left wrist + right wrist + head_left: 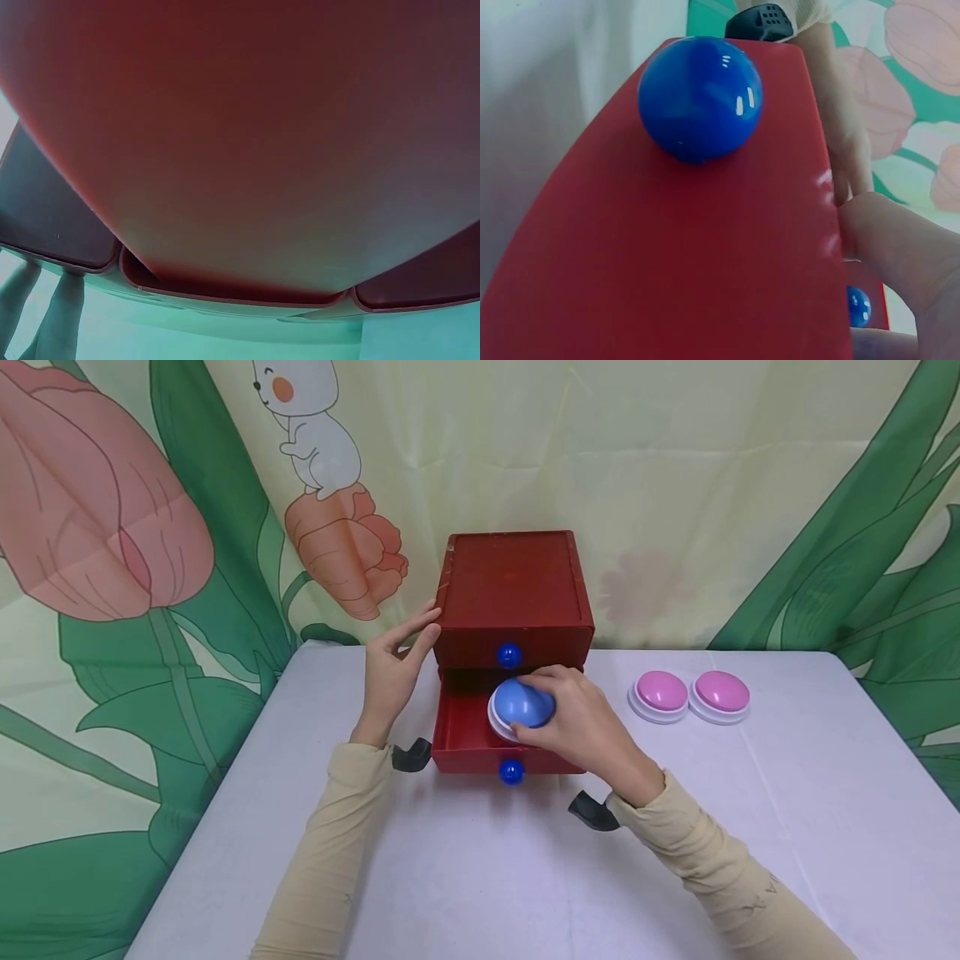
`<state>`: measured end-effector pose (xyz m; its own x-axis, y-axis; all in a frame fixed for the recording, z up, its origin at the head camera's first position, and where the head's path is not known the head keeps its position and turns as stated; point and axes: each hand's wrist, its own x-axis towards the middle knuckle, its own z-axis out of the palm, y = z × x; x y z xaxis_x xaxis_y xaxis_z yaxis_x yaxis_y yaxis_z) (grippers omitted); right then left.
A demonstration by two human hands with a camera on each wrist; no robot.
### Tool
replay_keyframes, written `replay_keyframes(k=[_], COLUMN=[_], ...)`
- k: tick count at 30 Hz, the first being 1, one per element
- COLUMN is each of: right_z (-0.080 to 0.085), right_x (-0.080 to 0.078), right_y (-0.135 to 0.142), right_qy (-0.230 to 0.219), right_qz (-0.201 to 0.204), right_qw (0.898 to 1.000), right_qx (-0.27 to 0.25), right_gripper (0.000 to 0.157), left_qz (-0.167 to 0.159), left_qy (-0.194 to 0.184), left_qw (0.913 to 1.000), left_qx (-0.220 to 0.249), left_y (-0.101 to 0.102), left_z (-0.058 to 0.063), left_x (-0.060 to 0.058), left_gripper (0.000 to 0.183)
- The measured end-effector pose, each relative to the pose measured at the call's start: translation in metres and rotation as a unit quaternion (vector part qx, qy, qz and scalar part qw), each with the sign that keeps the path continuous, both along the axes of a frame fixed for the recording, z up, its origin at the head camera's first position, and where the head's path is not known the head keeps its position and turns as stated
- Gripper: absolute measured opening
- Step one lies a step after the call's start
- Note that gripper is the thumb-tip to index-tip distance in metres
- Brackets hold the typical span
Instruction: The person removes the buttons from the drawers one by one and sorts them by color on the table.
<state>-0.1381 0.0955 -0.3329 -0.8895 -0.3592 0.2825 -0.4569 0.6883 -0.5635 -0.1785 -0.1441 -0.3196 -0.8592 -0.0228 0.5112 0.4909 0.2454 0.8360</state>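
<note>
A dark red two-drawer chest (512, 578) stands at the back of the table, its lower drawer (468, 761) pulled out. Over that drawer, my right hand (581, 714) grips a blue dome push button (517, 702) with a white base, thumb at the near side and fingers over the far side. In the right wrist view the drawer front with its round blue knob (699, 97) hides the button. My left hand (393, 672) rests with extended fingers against the chest's left side. Its fingers (56, 319) show at the lower left of the left wrist view, beside the red panel.
Two pink push buttons (662, 691) with white bases stand side by side on the white-covered table (480, 877), right of the chest. The upper drawer, with a blue knob (509, 655), is closed. A printed curtain (675, 485) hangs right behind the table.
</note>
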Motion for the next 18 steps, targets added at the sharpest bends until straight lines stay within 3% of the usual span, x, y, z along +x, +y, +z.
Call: replay_keyframes(k=[9, 18], right_z=[0.007, 0.012], right_x=[0.005, 0.008], right_y=[0.009, 0.023], right_qy=[-0.001, 0.009], right_qz=[-0.01, -0.015], right_qw=[1.0, 1.0], right_qx=[-0.003, -0.01], right_gripper=[0.059, 0.06], left_qz=[0.002, -0.007], left_qy=[-0.002, 0.02], left_qw=[1.0, 0.9996], left_qx=[-0.003, 0.021], left_y=[0.0, -0.009], left_z=[0.0, -0.028], left_x=[-0.001, -0.025], left_gripper=[0.032, 0.031])
